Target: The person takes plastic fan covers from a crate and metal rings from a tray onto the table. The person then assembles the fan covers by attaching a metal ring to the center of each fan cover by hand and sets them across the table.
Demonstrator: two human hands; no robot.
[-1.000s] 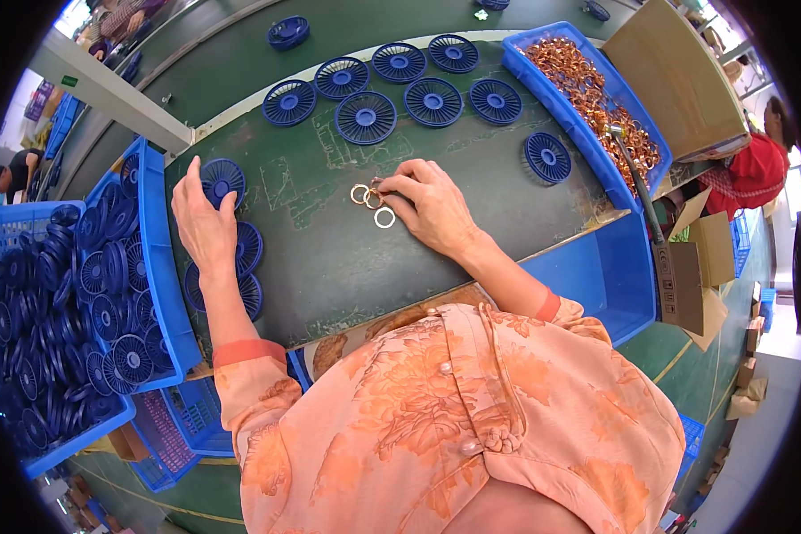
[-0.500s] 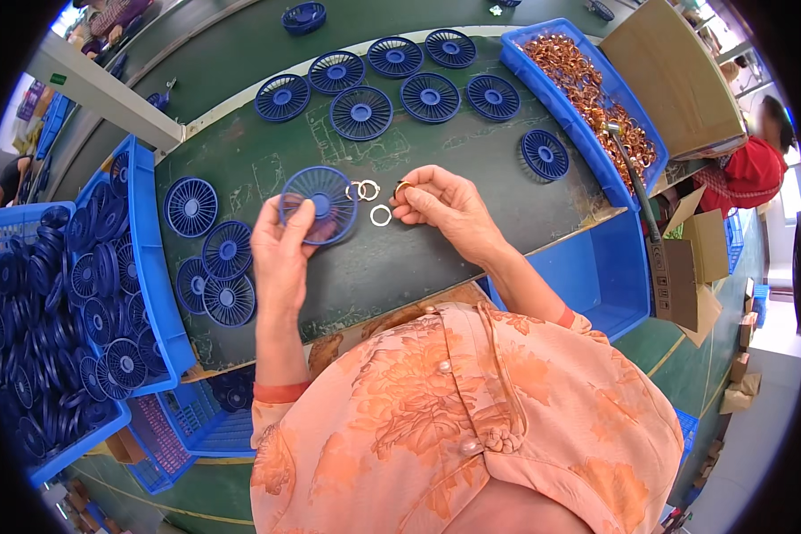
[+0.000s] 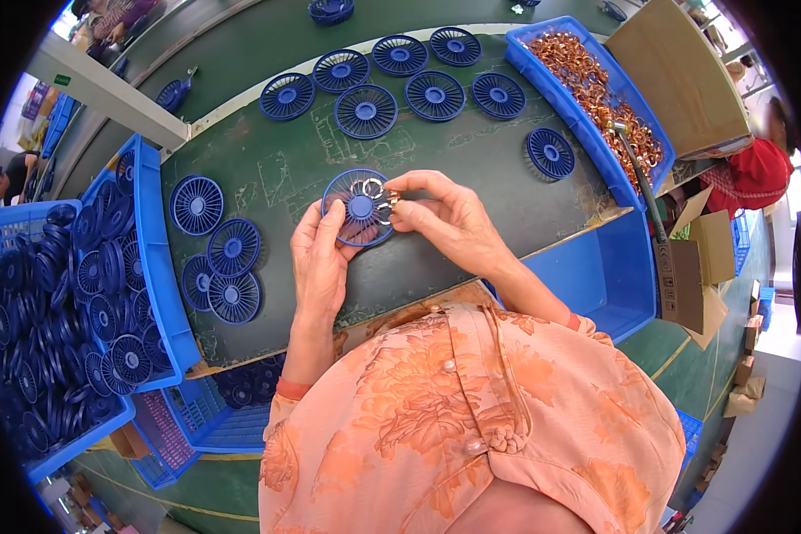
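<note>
My left hand [image 3: 317, 258] grips a round blue fan grille [image 3: 360, 208] by its left rim, thumb on top, holding it above the green worktable [image 3: 481, 191]. At the grille's right edge, my right hand [image 3: 449, 218] pinches a small copper-coloured ring-like clip [image 3: 392, 201], partly covered by the fingers. Pale metal rings [image 3: 372, 187] show through and beside the grille's spokes. More grilles lie on the table: several in rows at the far side [image 3: 366, 111], a group at the left [image 3: 234, 248], and a lone one [image 3: 550, 153] toward the right.
A blue tray [image 3: 518, 55] of copper-coloured clips stands at the far right beside a cardboard box [image 3: 676, 76]. Blue crates [image 3: 149, 240] heaped with grilles stand left. Another blue bin [image 3: 610, 276] sits below the table's right edge. A person in red [image 3: 756, 169] is beyond.
My left hand has brought the grille to the right, over the pale rings. My right hand has come left with the clip to the grille's edge.
</note>
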